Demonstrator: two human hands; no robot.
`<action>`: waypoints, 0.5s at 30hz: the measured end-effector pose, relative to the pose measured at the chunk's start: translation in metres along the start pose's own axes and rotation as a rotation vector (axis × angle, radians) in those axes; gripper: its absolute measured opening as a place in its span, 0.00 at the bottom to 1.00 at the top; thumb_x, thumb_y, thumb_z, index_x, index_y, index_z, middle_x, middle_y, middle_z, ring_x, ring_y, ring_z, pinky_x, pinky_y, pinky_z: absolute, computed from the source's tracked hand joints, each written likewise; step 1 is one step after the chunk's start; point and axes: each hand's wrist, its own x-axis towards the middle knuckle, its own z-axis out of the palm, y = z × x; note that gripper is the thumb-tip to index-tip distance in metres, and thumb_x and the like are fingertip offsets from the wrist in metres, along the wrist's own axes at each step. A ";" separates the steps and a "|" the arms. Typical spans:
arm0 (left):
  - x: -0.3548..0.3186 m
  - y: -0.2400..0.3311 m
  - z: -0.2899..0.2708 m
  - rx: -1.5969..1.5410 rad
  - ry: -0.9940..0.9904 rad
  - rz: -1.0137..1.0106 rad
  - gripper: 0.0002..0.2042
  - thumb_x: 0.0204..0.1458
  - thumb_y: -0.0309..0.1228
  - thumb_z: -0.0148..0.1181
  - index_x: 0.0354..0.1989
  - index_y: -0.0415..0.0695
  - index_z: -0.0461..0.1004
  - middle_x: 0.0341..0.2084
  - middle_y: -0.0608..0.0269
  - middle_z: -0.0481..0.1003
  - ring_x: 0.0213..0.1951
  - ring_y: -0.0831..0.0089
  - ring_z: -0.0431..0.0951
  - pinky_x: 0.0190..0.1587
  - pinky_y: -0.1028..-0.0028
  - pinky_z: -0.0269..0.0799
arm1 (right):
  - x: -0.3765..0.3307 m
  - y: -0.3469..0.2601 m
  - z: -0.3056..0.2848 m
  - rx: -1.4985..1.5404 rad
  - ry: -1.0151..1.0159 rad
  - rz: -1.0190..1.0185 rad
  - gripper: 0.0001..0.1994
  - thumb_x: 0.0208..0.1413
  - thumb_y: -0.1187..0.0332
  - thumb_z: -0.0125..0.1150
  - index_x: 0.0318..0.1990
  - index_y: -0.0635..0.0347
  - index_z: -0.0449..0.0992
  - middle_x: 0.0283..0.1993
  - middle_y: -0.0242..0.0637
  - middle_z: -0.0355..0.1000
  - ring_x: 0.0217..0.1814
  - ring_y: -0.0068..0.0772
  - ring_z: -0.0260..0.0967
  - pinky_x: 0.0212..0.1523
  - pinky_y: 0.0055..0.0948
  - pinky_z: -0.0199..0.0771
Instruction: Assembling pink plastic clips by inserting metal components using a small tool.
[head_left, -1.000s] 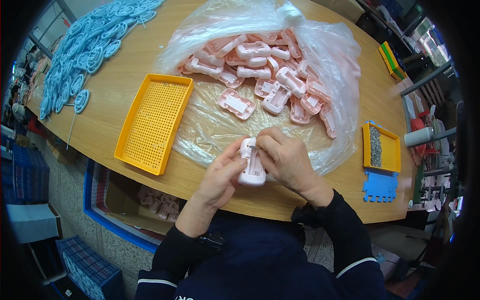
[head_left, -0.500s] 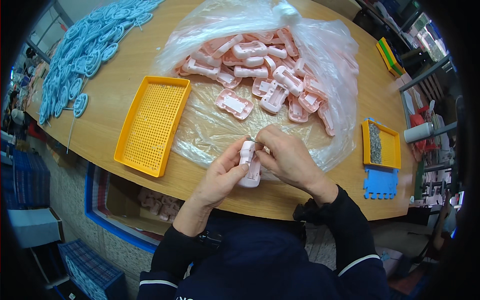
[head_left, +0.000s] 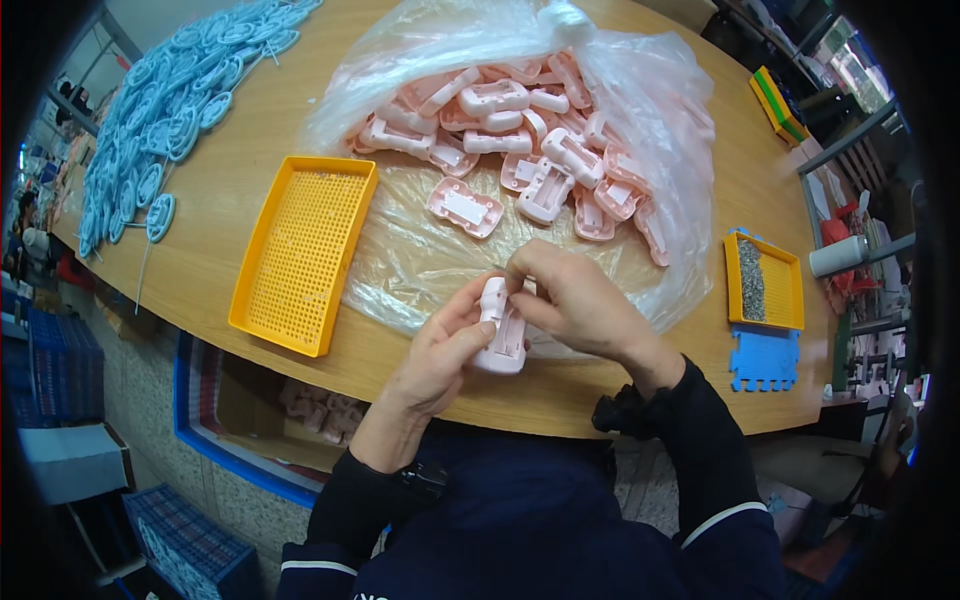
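My left hand (head_left: 440, 350) grips a pale pink plastic housing (head_left: 508, 347), thumb along its side, above the table's near edge. The housing has a long recess in the face turned toward me. At its far end my right hand (head_left: 580, 300) is closed, thumb and fingers pinched together. Whatever sits between those fingertips is hidden. Beyond both hands, a heap of similar pink housings (head_left: 495, 97) spills from a clear plastic bag (head_left: 655, 90). One loose housing (head_left: 465, 208) lies on the bag's film with its hollow side up.
A yellow perforated tray (head_left: 305, 255) stands to the left. At the right, a small yellow tray (head_left: 785, 290) holds tiny metal parts beside a blue foam mat (head_left: 765, 360). Blue plastic pieces (head_left: 150, 130) cover the far left. Below the table edge is a box (head_left: 245, 410) of pink parts.
The housing has tilted slightly in my left hand, its lower end shifting right. My right fingers have curled in at its far end; a thin metal piece seen there earlier no longer shows.
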 end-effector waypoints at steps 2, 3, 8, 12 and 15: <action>0.000 0.000 0.002 -0.197 -0.055 -0.019 0.27 0.56 0.24 0.47 0.66 0.40 0.50 0.50 0.54 0.69 0.47 0.64 0.75 0.50 0.67 0.72 | -0.001 0.001 -0.004 0.027 -0.012 0.024 0.06 0.50 0.72 0.59 0.33 0.63 0.70 0.29 0.36 0.66 0.26 0.28 0.64 0.27 0.28 0.65; 0.000 -0.001 0.001 -0.196 -0.055 -0.019 0.27 0.56 0.24 0.47 0.66 0.40 0.50 0.50 0.54 0.69 0.47 0.64 0.75 0.50 0.67 0.72 | 0.000 0.002 -0.006 0.053 -0.026 0.046 0.05 0.50 0.72 0.59 0.33 0.62 0.71 0.28 0.34 0.65 0.24 0.25 0.61 0.26 0.26 0.63; 0.006 0.000 0.000 -0.202 -0.045 -0.016 0.27 0.57 0.25 0.46 0.66 0.40 0.50 0.51 0.53 0.69 0.46 0.63 0.76 0.51 0.66 0.72 | 0.004 0.004 -0.009 0.015 -0.018 0.052 0.05 0.51 0.72 0.59 0.33 0.63 0.71 0.27 0.33 0.65 0.24 0.22 0.60 0.25 0.25 0.62; 0.012 0.002 -0.007 -0.161 -0.091 -0.008 0.28 0.57 0.25 0.47 0.66 0.40 0.49 0.50 0.53 0.69 0.46 0.62 0.76 0.51 0.66 0.72 | 0.014 0.001 -0.014 -0.073 -0.040 0.012 0.06 0.51 0.70 0.59 0.34 0.63 0.71 0.29 0.38 0.68 0.26 0.31 0.65 0.28 0.30 0.65; 0.001 0.009 -0.007 -0.102 -0.028 0.020 0.27 0.57 0.25 0.47 0.66 0.40 0.49 0.51 0.55 0.68 0.49 0.65 0.74 0.52 0.67 0.70 | 0.023 -0.013 -0.012 -0.144 -0.101 0.009 0.07 0.50 0.70 0.57 0.34 0.63 0.70 0.32 0.45 0.70 0.32 0.44 0.68 0.33 0.37 0.68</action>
